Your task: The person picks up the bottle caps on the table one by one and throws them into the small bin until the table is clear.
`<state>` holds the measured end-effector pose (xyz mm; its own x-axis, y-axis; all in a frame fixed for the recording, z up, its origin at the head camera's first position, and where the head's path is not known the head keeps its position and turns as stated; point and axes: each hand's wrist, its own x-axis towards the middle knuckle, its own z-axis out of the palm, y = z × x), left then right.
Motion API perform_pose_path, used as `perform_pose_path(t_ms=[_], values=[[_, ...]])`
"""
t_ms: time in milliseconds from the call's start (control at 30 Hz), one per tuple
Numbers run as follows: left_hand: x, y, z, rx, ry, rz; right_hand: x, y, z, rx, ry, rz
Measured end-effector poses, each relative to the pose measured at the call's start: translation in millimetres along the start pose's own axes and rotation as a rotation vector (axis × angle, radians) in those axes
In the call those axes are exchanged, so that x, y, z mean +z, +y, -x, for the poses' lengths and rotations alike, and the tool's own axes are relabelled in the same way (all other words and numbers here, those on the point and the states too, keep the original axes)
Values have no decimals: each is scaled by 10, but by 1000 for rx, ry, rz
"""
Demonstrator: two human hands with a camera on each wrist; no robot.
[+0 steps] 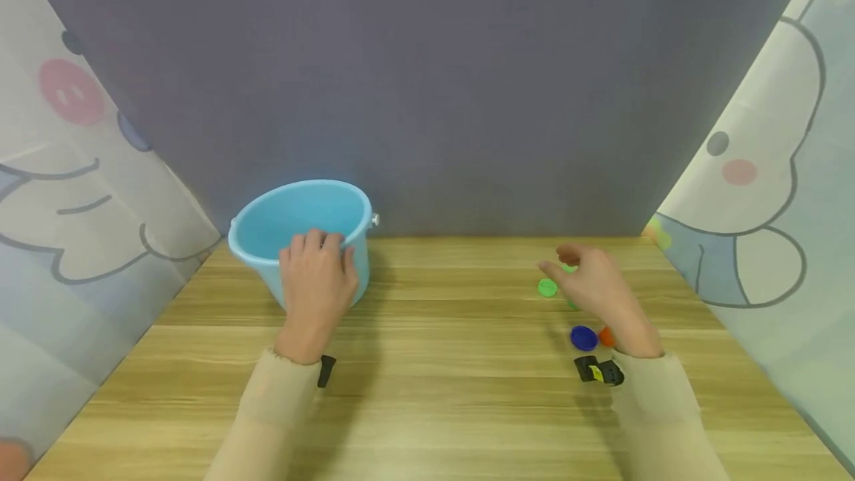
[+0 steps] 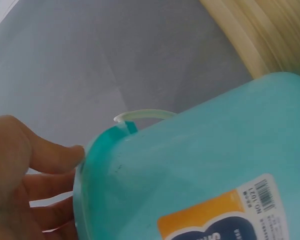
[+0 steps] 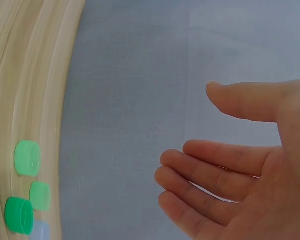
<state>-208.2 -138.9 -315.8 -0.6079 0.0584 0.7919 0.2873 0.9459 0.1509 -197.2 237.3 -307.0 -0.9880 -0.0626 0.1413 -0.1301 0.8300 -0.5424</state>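
"Up against the grey backdrop [image 1: 427, 95], what've we got, biggest 1st?"

"Wood table [image 1: 467, 407], then the light-blue bucket [image 1: 300, 206] on the table's L half, nr the back."

"Hands?"

"L hand [image 1: 315, 280] grips the bucket's near rim, fingers hooked over it. R hand [image 1: 594, 284] holds nothing: fingers a bit bent, thumb well off them, hovering above the small stuff on the R half, well apart from the bucket."

"Small stuff, i.e.?"

"Blue cap [image 1: 584, 338], orange piece [image 1: 606, 337] just beside it & partly hidden, a few green caps [image 1: 548, 288] farther back, plus a pale bluish bit [image 3: 39, 231] next to those."

"How far along, approx?"

"Early, prob. Bucket's held, so that's done; no cap's in the R hand yet, & all I can see lie loose on the table. Bucket's floor is out of sight, so can't tell if anything's in there."
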Motion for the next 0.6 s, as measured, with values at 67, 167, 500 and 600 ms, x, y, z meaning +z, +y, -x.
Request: perform_pose_path(t_ms=[67,167,500,600], values=[[-4,4,-17,-10,-15,-17,-15,15,-2,10,-4,3],[-11,8,-38,-16,-32,-39,-34,34,-5,23,-3,-1],[-41,9,-37,-52,-50,-43,-40,204,-20,48,-7,2],[-55,4,-40,-60,-48,-36,-46,258,-23,53,-2,6]])
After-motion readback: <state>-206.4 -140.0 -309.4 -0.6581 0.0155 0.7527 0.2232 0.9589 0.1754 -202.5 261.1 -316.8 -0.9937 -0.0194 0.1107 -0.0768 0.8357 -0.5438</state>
